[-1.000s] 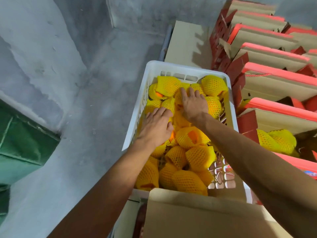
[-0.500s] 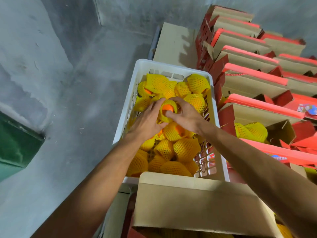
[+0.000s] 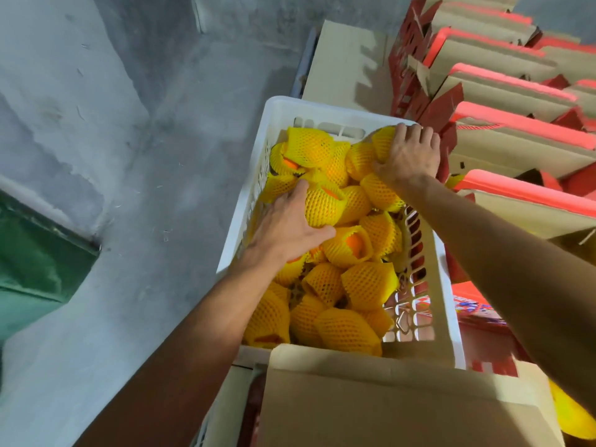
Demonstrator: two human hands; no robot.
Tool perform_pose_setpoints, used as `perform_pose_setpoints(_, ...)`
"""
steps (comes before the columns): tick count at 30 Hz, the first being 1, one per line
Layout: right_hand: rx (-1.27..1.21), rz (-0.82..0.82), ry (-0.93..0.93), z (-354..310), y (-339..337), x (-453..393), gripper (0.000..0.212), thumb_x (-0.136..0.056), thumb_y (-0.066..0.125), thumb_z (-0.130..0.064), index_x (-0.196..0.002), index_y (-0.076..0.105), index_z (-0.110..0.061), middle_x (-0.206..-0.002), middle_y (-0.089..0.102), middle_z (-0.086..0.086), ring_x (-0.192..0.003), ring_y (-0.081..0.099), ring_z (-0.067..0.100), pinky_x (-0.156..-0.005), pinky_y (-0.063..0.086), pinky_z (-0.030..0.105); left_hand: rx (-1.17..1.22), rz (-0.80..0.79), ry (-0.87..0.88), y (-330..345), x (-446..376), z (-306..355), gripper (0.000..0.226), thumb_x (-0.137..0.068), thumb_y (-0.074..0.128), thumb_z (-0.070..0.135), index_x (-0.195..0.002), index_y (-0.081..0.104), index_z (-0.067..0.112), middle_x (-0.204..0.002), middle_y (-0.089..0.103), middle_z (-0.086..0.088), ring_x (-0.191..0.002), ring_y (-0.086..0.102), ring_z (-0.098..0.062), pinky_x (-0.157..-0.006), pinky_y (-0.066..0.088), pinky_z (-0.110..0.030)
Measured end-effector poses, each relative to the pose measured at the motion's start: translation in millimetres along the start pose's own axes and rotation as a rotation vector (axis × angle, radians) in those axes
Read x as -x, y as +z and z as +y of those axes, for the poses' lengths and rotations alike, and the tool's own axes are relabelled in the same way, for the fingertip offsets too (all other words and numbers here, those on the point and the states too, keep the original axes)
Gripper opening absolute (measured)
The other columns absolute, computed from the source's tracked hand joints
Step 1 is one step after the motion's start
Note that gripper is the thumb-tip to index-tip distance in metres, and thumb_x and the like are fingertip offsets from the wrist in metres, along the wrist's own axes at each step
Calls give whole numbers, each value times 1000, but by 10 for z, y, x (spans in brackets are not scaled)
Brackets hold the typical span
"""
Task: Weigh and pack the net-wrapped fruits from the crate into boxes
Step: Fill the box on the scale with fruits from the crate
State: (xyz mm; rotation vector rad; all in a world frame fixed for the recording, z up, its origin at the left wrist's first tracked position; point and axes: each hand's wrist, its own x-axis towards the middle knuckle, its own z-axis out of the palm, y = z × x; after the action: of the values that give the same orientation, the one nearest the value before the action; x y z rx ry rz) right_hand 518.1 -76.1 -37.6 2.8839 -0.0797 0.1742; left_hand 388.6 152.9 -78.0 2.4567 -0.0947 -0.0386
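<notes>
The white crate (image 3: 322,108) is nearly full of round fruits (image 3: 367,282), each one tucked in a yellow foam net, with a bit of orange skin peeking out of some nets. The left hand (image 3: 287,224) lies on the pile near the left wall of the crate, its fingers and thumb curled around one wrapped fruit (image 3: 322,204). The right hand (image 3: 406,153) is at the far right corner of the crate, its fingers bent over another wrapped fruit (image 3: 382,140) that sits against the rim. The nets look soft and squishy, so I think they give a good grip and will not slip. Each fruit looks small enough for one hand, and probably a little heavy. It seems best to cup the fat middle of the fruit, not pull the loose net end, which could slide off. To the right of the crate stand rows of red and brown boxes (image 3: 503,88); I cannot tell what is inside them. An open brown box flap (image 3: 387,404) sits at the near end of the crate.
</notes>
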Motion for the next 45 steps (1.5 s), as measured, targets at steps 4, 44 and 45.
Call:
perform_pose_setpoints(4, 61, 27, 14, -71, 1, -54, 66, -94, 65, -41, -141, 41, 0, -141, 47, 26, -130, 45, 42, -113, 32, 51, -17, 12, 15, 8, -7, 3, 87, -67, 71, 66, -138, 37, 29, -123, 65, -5, -108, 63, -32, -78, 44, -36)
perform_pose_setpoints(44, -1792, -23, 541, 298, -2283, 4693, 34, -95, 60, -56, -102, 69, -24, -104, 75, 5, -99, 73, 26, -94, 58, 54, 910, -134, -172, -1106, 3521, 1787, 80, -63, 82, 61, -134, 52, 40, -130, 66, 4, -120, 65, -23, -99, 54, -52)
perform_pose_setpoints(45, -1815, -38, 566, 280, -2255, 4771, 32, -95, 60, -55, -103, 65, -25, -108, 74, 5, -101, 73, 26, -95, 57, 54, 917, -122, -201, -1053, 3586, 1804, 83, -62, 83, 59, -136, 51, 39, -129, 67, 4, -117, 66, -22, -98, 56, -51)
